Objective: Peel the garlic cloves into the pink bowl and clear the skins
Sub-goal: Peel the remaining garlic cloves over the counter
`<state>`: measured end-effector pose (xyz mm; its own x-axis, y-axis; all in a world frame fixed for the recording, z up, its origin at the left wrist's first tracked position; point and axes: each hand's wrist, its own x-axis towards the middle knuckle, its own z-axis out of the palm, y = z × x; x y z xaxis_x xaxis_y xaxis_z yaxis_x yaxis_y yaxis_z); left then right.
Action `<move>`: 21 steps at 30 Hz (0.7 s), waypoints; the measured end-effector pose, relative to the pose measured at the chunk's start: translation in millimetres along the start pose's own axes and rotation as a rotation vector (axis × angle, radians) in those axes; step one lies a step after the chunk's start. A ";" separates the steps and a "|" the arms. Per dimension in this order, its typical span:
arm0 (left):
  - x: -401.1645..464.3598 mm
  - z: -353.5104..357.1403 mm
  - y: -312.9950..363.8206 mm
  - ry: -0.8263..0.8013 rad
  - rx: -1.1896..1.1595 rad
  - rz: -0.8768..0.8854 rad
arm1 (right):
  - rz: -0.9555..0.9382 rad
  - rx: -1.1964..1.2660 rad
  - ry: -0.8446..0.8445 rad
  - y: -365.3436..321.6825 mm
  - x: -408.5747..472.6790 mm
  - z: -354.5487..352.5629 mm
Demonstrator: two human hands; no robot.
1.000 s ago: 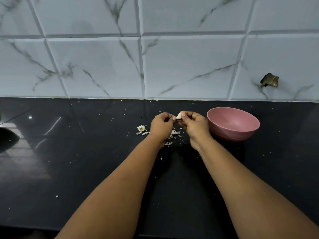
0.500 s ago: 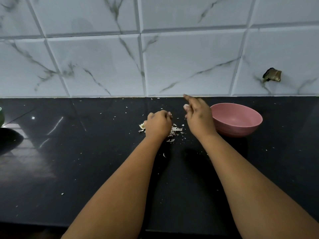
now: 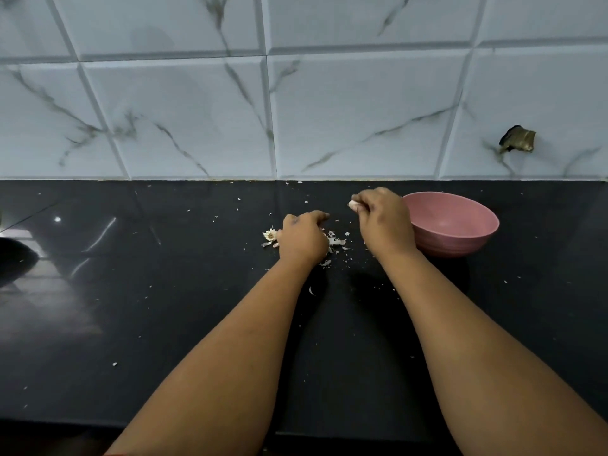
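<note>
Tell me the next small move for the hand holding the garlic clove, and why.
Probably carry the right hand rightward over the round pink plastic bowl and let go. It pinches a pale garlic clove just left of the bowl's rim, and the bowl looks empty. The left hand rests curled over the papery white skins on the black countertop.

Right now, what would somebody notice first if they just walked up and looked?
Probably the pink bowl, bright against the black counter near the tiled wall. Just left of it, the right hand pinches a pale garlic clove. The left hand rests over a scatter of papery garlic skins.
</note>
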<state>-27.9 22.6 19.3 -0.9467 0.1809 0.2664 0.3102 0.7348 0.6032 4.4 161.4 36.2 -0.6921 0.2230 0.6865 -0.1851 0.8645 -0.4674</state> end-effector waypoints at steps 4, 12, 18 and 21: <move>2.1 2.9 0.4 0.047 -0.050 0.015 | -0.135 -0.042 0.112 -7.7 3.7 -5.0; 0.5 2.1 1.1 0.147 -0.161 0.006 | 0.165 -0.413 -0.426 -11.6 -8.6 0.2; -0.9 0.6 1.5 0.140 -0.202 -0.011 | 0.010 -0.187 -0.094 -11.9 2.3 -3.5; -0.7 2.0 0.8 0.125 -0.215 -0.001 | 0.116 -0.352 -0.360 -13.7 -3.5 -1.2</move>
<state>-27.2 24.4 18.1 -0.9330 0.0880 0.3489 0.3333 0.5768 0.7458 10.2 149.4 40.9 -0.9018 0.2110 0.3771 0.1106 0.9563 -0.2707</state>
